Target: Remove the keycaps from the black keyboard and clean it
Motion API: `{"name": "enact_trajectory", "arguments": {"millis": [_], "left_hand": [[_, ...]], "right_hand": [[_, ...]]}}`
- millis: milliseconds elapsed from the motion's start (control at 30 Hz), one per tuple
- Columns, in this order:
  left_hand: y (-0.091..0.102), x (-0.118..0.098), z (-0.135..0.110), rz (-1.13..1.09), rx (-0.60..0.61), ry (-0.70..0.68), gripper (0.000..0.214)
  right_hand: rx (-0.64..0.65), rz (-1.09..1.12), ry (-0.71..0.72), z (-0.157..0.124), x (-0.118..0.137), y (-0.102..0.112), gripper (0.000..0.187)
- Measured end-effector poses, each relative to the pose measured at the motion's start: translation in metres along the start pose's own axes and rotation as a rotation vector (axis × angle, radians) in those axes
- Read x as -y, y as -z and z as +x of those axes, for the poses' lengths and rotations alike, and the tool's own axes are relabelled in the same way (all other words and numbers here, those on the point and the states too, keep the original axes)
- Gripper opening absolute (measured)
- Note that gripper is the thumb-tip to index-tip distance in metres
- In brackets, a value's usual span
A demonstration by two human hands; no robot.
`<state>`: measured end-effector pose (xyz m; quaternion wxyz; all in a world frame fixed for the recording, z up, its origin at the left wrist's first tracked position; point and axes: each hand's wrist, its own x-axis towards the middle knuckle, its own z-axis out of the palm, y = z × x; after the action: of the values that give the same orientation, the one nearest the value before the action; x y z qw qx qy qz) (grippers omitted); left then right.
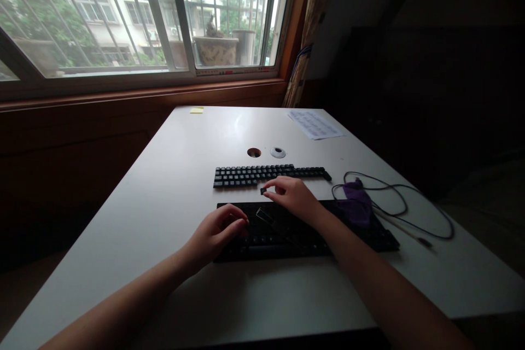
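Note:
A black keyboard base point(274, 251) lies across the near part of the white table, its upper face dark. At its left end is my left hand point(223, 229), fingers curled in and thumb close to the fingertips; whatever is between them, if anything, is hidden. A small dark keycap point(263, 191) is pinched between the thumb and index finger of my right hand point(293, 197). That hand is just above the far edge of the keyboard base, beside rows of loose keycaps point(235, 176) set out in keyboard order. A keycap puller point(266, 217) with wire loops lies on the base between my hands.
A purple cloth point(356, 205) partly covers the right end of the base. Next to it are a coiled black cable point(404, 208) and a thin brush point(424, 241). Farther back are a round cable hole point(254, 152), its white cover point(278, 152), printed sheets point(315, 124) and yellow sticky notes point(197, 110).

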<state>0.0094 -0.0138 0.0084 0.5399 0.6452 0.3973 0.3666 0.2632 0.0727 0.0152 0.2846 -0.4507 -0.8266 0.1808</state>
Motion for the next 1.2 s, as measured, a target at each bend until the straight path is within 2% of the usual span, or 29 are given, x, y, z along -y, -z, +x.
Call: {"name": "enact_trajectory", "arguments": {"millis": [167,400,633,767,900,1200], "left_hand": [[0.002,-0.001,0.000,0.146,0.007,-0.042,0.023],[0.002,-0.001,0.002,0.230,0.034,-0.075,0.023],[0.002,-0.002,0.002,0.235,0.046,-0.077,0.022],[0.002,-0.002,0.001,0.231,0.041,-0.080,0.021],[0.001,-0.002,0.001,0.235,0.036,-0.087,0.022],[0.002,-0.002,0.001,0.264,0.046,-0.093,0.021]], "right_hand": [[0.078,-0.081,-0.122,0.013,-0.026,-0.011,0.017],[0.092,-0.100,-0.164,0.011,-0.035,-0.016,0.019],[0.073,-0.100,-0.165,0.008,-0.037,-0.015,0.025],[0.049,-0.132,-0.084,0.004,-0.033,-0.009,0.025],[0.098,-0.237,-0.010,-0.002,-0.028,-0.007,0.025],[0.095,-0.391,-0.032,0.000,-0.020,-0.016,0.030]]}}
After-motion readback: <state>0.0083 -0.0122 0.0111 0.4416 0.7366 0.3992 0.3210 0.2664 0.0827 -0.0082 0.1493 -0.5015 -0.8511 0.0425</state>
